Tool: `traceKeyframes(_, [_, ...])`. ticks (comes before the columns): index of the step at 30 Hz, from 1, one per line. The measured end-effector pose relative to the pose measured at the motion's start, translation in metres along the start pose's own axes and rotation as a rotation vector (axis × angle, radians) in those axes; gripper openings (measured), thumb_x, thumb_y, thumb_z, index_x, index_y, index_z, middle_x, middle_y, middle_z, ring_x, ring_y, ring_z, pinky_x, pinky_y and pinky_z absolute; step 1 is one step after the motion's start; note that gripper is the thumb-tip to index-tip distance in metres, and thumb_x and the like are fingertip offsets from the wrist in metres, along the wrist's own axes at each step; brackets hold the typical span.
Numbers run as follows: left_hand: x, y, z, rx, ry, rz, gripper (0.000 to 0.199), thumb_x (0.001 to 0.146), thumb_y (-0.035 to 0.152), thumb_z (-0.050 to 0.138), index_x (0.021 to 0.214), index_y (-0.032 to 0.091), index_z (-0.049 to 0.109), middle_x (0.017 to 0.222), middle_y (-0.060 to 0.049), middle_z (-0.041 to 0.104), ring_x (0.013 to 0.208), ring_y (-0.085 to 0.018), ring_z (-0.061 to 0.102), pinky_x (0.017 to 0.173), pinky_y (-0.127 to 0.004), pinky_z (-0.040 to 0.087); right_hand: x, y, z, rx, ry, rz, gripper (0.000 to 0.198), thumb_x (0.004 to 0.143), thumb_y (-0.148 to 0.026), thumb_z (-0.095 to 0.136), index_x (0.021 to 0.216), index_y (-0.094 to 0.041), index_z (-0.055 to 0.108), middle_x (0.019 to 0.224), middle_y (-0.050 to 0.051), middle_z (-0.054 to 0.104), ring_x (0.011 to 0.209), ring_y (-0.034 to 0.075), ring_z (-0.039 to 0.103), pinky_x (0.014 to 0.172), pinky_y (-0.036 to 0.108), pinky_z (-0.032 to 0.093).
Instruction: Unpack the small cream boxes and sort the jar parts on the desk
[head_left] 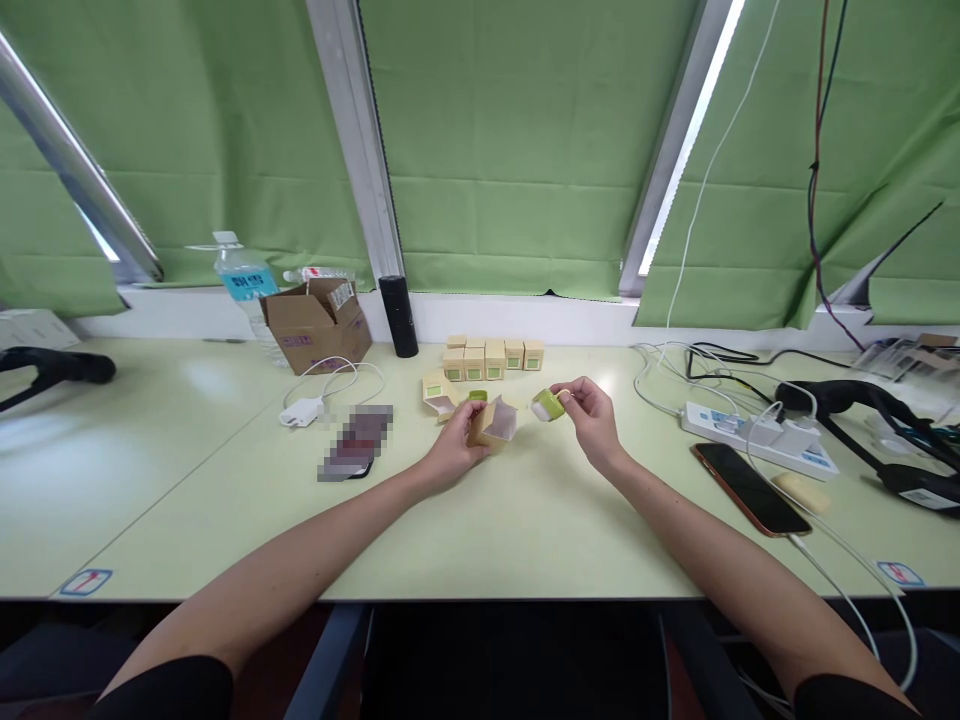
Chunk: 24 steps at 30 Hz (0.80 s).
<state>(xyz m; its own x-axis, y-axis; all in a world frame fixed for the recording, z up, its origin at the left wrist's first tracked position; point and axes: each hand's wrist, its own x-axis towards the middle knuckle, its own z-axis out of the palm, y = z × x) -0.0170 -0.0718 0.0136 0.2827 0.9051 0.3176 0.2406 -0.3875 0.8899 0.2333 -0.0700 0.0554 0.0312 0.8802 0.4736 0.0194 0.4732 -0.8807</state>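
My left hand [454,450] is closed around a small tan cardboard box [496,426], whose open end faces right and shows a pale inside. In the fingertips of my right hand [594,425] is a small green-and-white item [548,405], pinched by what looks like a thin yellowish loop. The item hangs just right of the box's opening, apart from it. Behind my left hand lies a second opened box [438,393], with a small green piece [478,396] beside it. Several closed tan boxes with green labels [494,359] stand grouped farther back.
To the left are a brown carton [319,325], a water bottle [244,280], a black cylinder [398,316], a white charger [301,412] and a blurred-out flat object [356,442]. On the right lie a power strip [757,440], a phone [750,488] and loose cables.
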Motion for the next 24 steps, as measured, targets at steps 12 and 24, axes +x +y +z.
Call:
traceKeyframes(12, [-0.001,0.014,-0.009,0.394,0.135,0.2,0.057,0.083,0.007,0.056,0.137,0.025,0.054,0.134,-0.008,0.052,0.13,-0.026,0.052,0.115,-0.047,0.043,0.011,0.011,-0.006,0.43,-0.147,0.563,0.024,0.075,-0.037,0.069,0.084,-0.026,0.05,0.073,0.004,0.07,0.064,0.024,0.069,0.045,0.034,0.054])
traceKeyframes(24, [-0.006,0.02,-0.006,0.307,0.089,0.175,0.06,0.087,0.013,0.06,0.144,0.029,0.053,0.134,-0.008,0.053,0.129,-0.026,0.054,0.115,-0.046,0.045,-0.023,-0.013,0.017,-0.057,-0.536,0.138,0.03,0.092,-0.045,0.063,0.111,-0.022,0.07,0.097,0.005,0.067,0.06,0.012,0.057,0.046,0.024,0.044])
